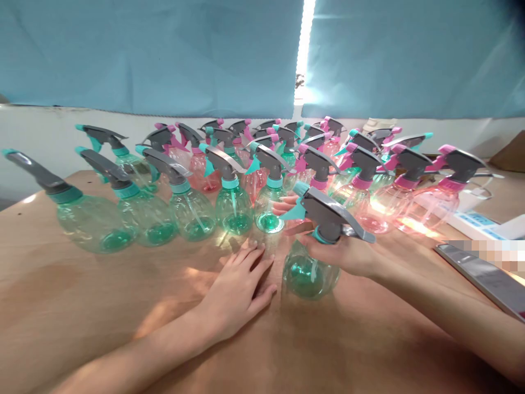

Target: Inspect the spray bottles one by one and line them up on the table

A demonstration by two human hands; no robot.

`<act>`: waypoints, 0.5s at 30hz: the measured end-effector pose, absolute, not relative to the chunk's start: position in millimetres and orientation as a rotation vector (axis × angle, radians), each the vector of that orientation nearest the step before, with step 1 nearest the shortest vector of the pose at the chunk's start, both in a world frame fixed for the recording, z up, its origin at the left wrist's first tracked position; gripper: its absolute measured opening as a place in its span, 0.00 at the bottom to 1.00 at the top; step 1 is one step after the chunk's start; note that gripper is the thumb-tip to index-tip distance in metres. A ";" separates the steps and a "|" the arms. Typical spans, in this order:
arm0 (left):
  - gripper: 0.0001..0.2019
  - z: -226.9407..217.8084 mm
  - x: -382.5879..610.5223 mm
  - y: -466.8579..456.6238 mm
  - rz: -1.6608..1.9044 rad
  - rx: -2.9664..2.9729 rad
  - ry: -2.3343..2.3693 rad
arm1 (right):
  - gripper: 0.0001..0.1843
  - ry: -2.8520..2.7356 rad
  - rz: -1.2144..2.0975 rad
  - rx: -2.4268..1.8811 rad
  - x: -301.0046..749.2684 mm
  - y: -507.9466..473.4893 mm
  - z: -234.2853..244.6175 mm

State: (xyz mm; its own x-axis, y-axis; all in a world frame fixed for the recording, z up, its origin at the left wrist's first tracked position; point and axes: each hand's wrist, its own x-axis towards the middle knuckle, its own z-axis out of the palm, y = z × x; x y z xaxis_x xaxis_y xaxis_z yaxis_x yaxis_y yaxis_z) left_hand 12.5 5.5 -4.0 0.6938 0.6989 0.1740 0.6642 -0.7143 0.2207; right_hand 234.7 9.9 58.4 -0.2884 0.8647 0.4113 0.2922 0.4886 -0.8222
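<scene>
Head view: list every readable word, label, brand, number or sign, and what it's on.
No readable text anywhere.
Green spray bottle in the right hand: no lettering visible.
White device with blue panels: any markings too small and blurred to read.
Pixelated patch, right edge: anything beneath can't be read.

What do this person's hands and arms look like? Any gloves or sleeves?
The left hand and right hand are five-fingered human hands without gloves. The left forearm and right forearm are bare: no sleeve, watch, bracelet or cable shows. Some right-hand fingers are partly hidden.
</scene>
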 end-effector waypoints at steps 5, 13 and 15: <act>0.22 -3.6 12.9 4.9 0.356 2.764 1.128 | 0.34 -1.873 0.743 -0.971 235.8 11.6 56.0; 0.23 -2.1 13.5 4.4 0.333 2.760 1.129 | 0.34 -1.883 0.739 -0.977 235.5 12.7 56.6; 0.23 -2.3 13.4 4.8 0.330 2.759 1.121 | 0.34 -1.855 0.776 -0.955 235.0 11.8 57.6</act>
